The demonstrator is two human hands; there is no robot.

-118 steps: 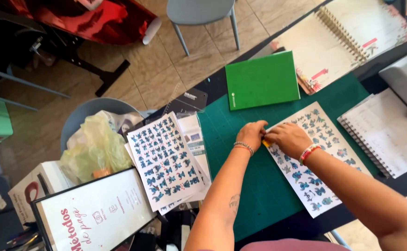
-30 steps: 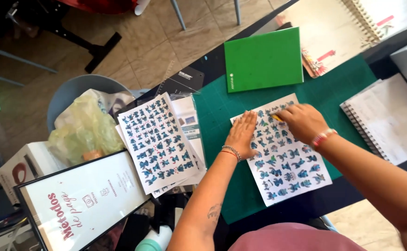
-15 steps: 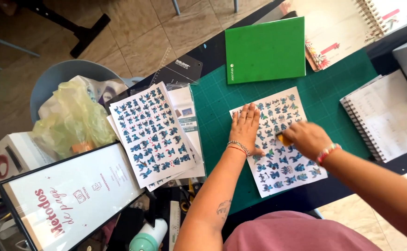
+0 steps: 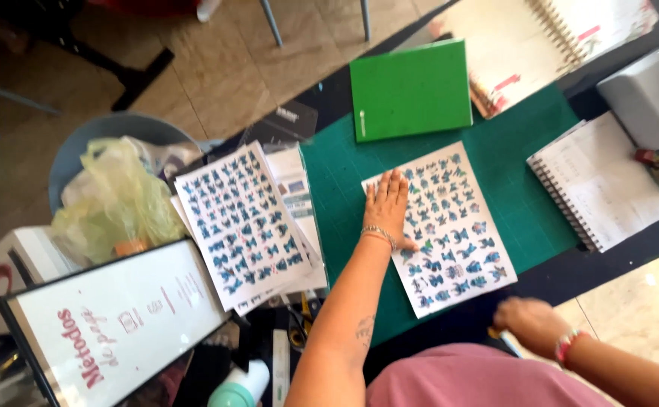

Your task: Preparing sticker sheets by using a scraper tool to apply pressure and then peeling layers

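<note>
Right hand [image 4: 529, 325] blurred (grip unreadable); left hand [image 4: 387, 207] hides the sticker sheet [image 4: 450, 226] edge.

- sticker sheet [image 4: 450, 226] under the left hand [image 4: 387, 207]: white, packed with rows of little blue figures (a few pink and green bits mixed in)
- second sticker sheet [image 4: 243, 222] off to the side: same white with blue figures
- cutting mat [image 4: 529, 185]: deep green with a faint grid
- notebook [image 4: 411, 90]: bright plain green
- tabletop [image 4: 608, 264]: black
- plastic bag [image 4: 115, 200]: see-through yellow-green, sitting in a grey-blue bin [image 4: 92, 139]
- framed sign [image 4: 111, 324]: white with red lettering, black frame
- wristband by the right hand [image 4: 529, 324]: pink-red
- floor [image 4: 216, 68]: tan tiles
</note>
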